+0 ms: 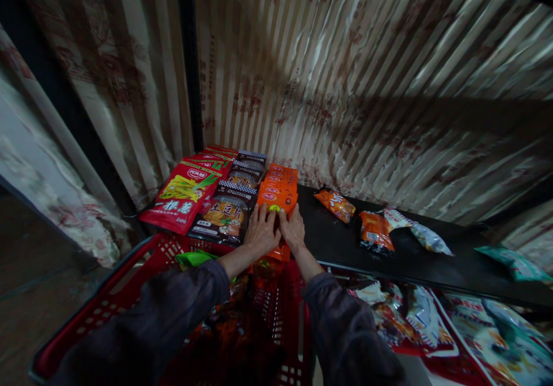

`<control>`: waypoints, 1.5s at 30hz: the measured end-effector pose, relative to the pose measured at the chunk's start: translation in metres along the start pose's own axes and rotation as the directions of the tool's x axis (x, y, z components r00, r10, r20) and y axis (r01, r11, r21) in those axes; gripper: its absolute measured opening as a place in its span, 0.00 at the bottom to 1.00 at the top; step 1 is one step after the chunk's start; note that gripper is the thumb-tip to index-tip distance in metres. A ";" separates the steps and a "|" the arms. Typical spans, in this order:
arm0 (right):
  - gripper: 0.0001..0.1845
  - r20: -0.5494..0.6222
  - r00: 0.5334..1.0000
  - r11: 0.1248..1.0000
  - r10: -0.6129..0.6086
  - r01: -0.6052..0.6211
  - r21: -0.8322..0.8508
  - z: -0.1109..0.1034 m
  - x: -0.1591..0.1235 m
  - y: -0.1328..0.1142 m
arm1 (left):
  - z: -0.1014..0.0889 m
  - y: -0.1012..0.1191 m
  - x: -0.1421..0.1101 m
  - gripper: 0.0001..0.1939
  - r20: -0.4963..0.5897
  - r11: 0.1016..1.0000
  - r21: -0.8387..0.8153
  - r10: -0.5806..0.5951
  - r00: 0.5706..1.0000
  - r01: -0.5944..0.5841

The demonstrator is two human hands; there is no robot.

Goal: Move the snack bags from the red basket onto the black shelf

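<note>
Both of my hands rest on the front of a row of overlapping orange snack packets (276, 193) on the black shelf (332, 239). My left hand (262, 229) lies flat with its fingers stretched over the front packet. Beside it, my right hand (294, 229) presses on the same packet's right side, fingers extended. The hands nearly meet and partly hide the packet. Left of them lie dark potato-slice packets (227, 210) in an overlapping row, then red snack packets (185, 193) at the shelf's left end.
A red perforated basket (125, 276) stands below the shelf edge, with packets inside, one of them green (194, 258). Further right lie loose orange packets (375, 230) and a teal packet (514, 262). More snack bags (415, 317) fill a lower level. A striped curtain (345, 75) hangs behind.
</note>
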State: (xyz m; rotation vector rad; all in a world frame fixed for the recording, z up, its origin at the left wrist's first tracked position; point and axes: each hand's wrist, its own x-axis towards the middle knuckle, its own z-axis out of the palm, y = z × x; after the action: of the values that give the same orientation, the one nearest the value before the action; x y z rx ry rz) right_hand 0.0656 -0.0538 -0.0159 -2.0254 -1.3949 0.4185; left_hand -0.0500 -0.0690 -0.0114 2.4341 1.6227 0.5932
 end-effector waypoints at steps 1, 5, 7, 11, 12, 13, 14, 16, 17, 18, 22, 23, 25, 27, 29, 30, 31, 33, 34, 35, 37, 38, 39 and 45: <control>0.41 0.004 1.000 1.000 0.003 -0.003 -0.005 0.000 0.000 0.000 | 0.001 0.000 -0.001 0.30 -0.011 1.000 0.008 -0.002 1.000 0.002; 0.40 -0.001 1.000 1.000 0.012 -0.012 -0.024 0.001 0.002 0.001 | 0.002 0.001 -0.002 0.30 -0.014 1.000 0.022 -0.011 1.000 0.011; 0.40 -0.007 1.000 1.000 0.009 -0.009 -0.024 0.002 0.003 0.002 | 0.001 0.002 -0.001 0.29 -0.012 1.000 0.014 -0.019 1.000 0.019; 0.39 -0.013 1.000 1.000 0.002 -0.002 -0.017 0.004 0.003 0.003 | -0.001 0.002 0.003 0.29 -0.006 1.000 0.000 -0.029 1.000 0.029; 0.38 -0.015 1.000 1.000 0.003 -0.004 -0.018 0.003 0.003 0.003 | -0.001 0.002 0.005 0.29 -0.002 1.000 -0.002 -0.031 1.000 0.031; 0.38 -0.017 1.000 1.000 0.004 -0.004 -0.019 0.003 0.003 0.002 | -0.002 0.003 0.008 0.28 0.001 0.999 -0.005 -0.032 0.999 0.032; 0.38 -0.018 1.000 1.000 0.005 -0.005 -0.021 0.003 0.002 0.002 | -0.003 0.003 0.010 0.27 0.001 0.999 -0.009 -0.033 0.999 0.033; 0.37 -0.020 1.000 1.000 0.002 -0.002 -0.020 0.002 0.002 0.001 | -0.004 0.004 0.018 0.23 -0.007 0.999 -0.021 -0.043 0.999 0.043; 0.37 -0.021 1.000 1.000 0.002 -0.002 -0.018 0.002 0.002 0.000 | -0.006 0.005 0.022 0.23 -0.012 0.998 -0.027 -0.053 0.999 0.052; 0.38 -0.019 1.000 1.000 0.001 -0.002 -0.015 0.002 0.002 0.000 | -0.007 0.006 0.027 0.23 -0.015 0.997 -0.032 -0.064 0.998 0.064; 0.38 -0.022 1.000 1.000 0.009 -0.009 0.007 0.002 0.002 0.001 | -0.014 0.008 0.046 0.28 0.020 0.988 -0.043 -0.146 0.989 0.147; 0.38 -0.023 1.000 1.000 0.012 -0.012 0.014 0.003 0.003 0.002 | -0.015 0.009 0.050 0.30 0.032 0.984 -0.042 -0.170 0.985 0.171; 0.37 -0.025 1.000 0.999 0.016 -0.015 0.029 0.004 0.004 0.003 | -0.015 0.011 0.058 0.32 0.042 0.978 -0.040 -0.202 0.979 0.203; 0.37 -0.022 1.000 0.999 0.011 -0.010 0.035 0.005 0.004 0.003 | -0.014 0.012 0.066 0.35 0.038 0.976 -0.035 -0.215 0.976 0.217; 0.37 -0.023 1.000 0.999 0.008 -0.007 0.032 0.006 0.004 0.003 | -0.011 0.013 0.074 0.36 0.030 0.973 -0.013 -0.228 0.973 0.229; 0.37 -0.025 1.000 1.000 0.006 -0.006 0.029 0.006 0.003 0.003 | -0.010 0.012 0.079 0.36 0.024 0.972 0.010 -0.234 0.972 0.234; 0.37 -0.028 1.000 1.000 0.004 -0.003 0.028 0.006 0.003 0.003 | -0.009 0.011 0.083 0.36 0.012 0.971 0.039 -0.235 0.972 0.235; 0.37 -0.033 0.999 1.000 0.000 0.001 0.031 0.006 0.002 0.002 | -0.007 0.010 0.091 0.34 -0.022 0.969 0.103 -0.222 0.975 0.223; 0.37 -0.034 0.999 0.999 -0.002 0.003 0.032 0.006 0.001 0.002 | -0.006 0.009 0.094 0.33 -0.035 0.967 0.130 -0.216 0.976 0.218; 0.37 -0.034 0.999 0.999 -0.002 0.003 0.035 0.006 0.001 0.002 | -0.006 0.009 0.096 0.33 -0.043 0.965 0.148 -0.213 0.976 0.217; 0.38 -0.029 1.000 0.999 0.000 0.001 0.040 0.006 0.001 0.002 | -0.007 0.008 0.099 0.34 -0.044 0.961 0.161 -0.222 0.974 0.226; 0.38 -0.029 1.000 0.999 0.002 -0.001 0.044 0.006 0.001 0.002 | -0.007 0.008 0.100 0.34 -0.040 0.960 0.158 -0.228 0.973 0.232; 0.38 -0.030 1.000 0.999 0.005 -0.003 0.049 0.006 0.001 0.002 | -0.008 0.008 0.100 0.33 -0.034 0.961 0.149 -0.229 0.973 0.232; 0.37 -0.038 0.999 0.998 0.012 -0.010 0.058 0.005 0.000 0.001 | -0.010 0.009 0.098 0.32 0.010 0.972 0.080 -0.221 0.975 0.220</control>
State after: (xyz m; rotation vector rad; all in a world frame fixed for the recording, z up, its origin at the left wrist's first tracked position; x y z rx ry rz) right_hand 0.0637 -0.0521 -0.0205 -1.9848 -1.3343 0.4175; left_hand -0.0136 0.0162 0.0245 2.2588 1.9088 0.4779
